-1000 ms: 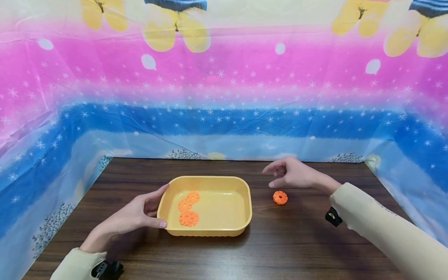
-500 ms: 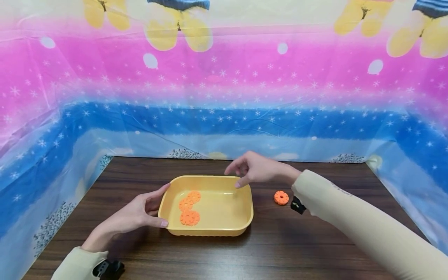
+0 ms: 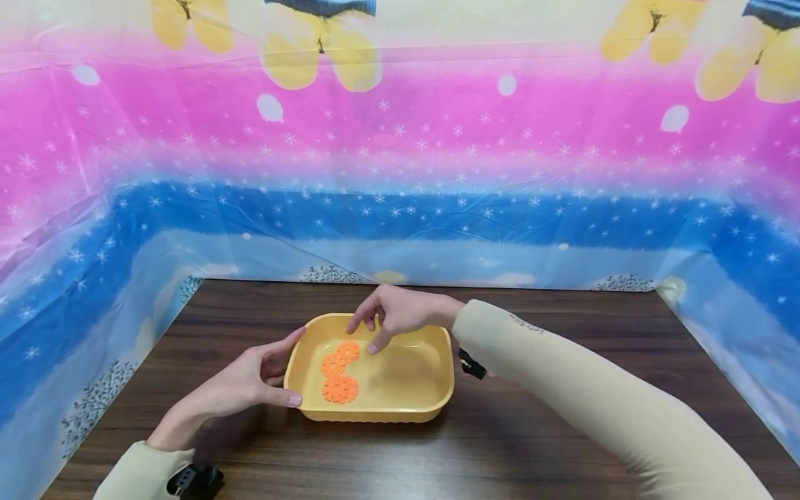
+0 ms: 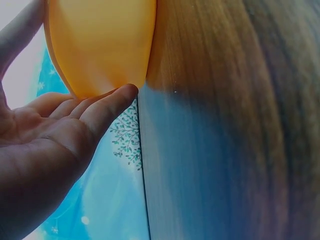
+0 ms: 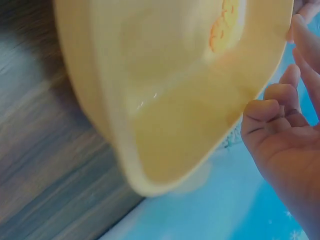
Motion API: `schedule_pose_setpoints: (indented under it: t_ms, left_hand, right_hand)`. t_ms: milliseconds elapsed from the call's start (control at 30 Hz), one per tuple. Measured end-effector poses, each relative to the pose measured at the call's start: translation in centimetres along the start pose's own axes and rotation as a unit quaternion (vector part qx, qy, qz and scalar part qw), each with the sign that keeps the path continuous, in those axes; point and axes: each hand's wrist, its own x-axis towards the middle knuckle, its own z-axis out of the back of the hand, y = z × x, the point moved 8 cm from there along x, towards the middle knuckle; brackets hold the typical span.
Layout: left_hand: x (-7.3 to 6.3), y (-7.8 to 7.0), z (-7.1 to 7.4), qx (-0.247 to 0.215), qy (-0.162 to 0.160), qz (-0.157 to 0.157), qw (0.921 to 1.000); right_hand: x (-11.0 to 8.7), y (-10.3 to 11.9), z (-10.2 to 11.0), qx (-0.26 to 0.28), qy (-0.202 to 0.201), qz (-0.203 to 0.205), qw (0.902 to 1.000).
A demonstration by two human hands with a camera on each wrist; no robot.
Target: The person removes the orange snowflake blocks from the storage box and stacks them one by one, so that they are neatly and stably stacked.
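Observation:
A yellow plastic tray [image 3: 400, 417] stands on the table, with several orange notched discs [image 3: 340, 389] lying at the left of its floor, some overlapping. My left hand [image 3: 240, 385] grips the tray's left end, thumb at the front corner and fingers reaching to the back corner. In the left wrist view, the fingers [image 4: 107, 107] lie along the tray wall. Over the tray's back rim is my right hand [image 3: 400, 312], thumb and index finger apart and pointing down, just right of the discs. Nothing shows between them. Its other fingers are bent in the right wrist view.
A dark wood-grain table [image 3: 531, 430] spreads around the tray. Behind and on both sides hangs a printed cloth [image 3: 437, 153] with snowflakes. My right sleeve [image 3: 581, 375] crosses the table's right half and hides part of it. Black wrist mounts [image 3: 195, 480] sit on both cuffs.
My right hand has moved left from beside the tray to above it. The single orange disc on the table right of the tray is now hidden behind the right forearm. The left hand stays put.

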Motion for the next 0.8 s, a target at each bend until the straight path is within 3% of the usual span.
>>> schedule_pose_setpoints:
  t_ms: [400, 800]
  left_hand:
    - [0.0, -0.2, -0.1, 0.004, 0.000, 0.008, 1.0000]
    - [-0.1, 0.1, 0.1, 0.004, -0.008, 0.012, 0.9999]
  right_hand:
    - [2.6, -0.4, -2.4, 0.051, 0.042, 0.015, 0.9977]
    - [3.9, -0.9, -4.2, 0.043, 0.076, -0.003, 0.9962]
